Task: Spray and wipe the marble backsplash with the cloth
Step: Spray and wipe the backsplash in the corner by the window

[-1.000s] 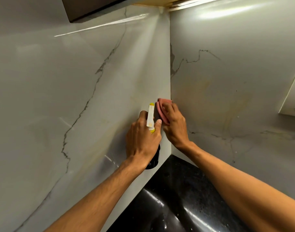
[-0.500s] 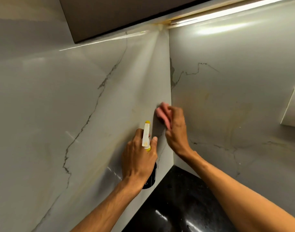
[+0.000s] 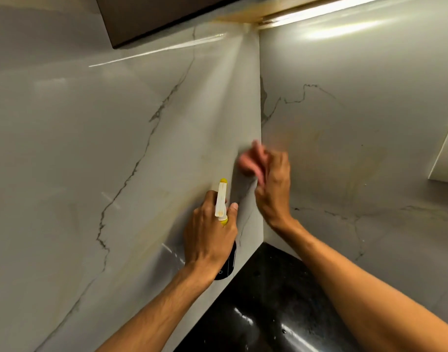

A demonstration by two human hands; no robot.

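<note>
The grey veined marble backsplash (image 3: 116, 148) fills both walls of a corner. My right hand (image 3: 273, 189) presses a pink cloth (image 3: 250, 162) against the left wall right beside the corner seam; hand and cloth are blurred. My left hand (image 3: 210, 235) sits just below and to the left, gripping a spray bottle (image 3: 221, 199) with a white and yellow head pointing up at the wall. The bottle's dark body shows under my palm.
A glossy black countertop (image 3: 268, 301) meets the walls at the bottom. A white wall socket plate (image 3: 446, 156) sits on the right wall at the frame edge. A dark cabinet underside (image 3: 154, 19) and a light strip (image 3: 319, 11) run along the top.
My right hand has moved the cloth upward along the corner, and it now blurs with motion. My left hand with the bottle has dropped slightly lower relative to the cloth.
</note>
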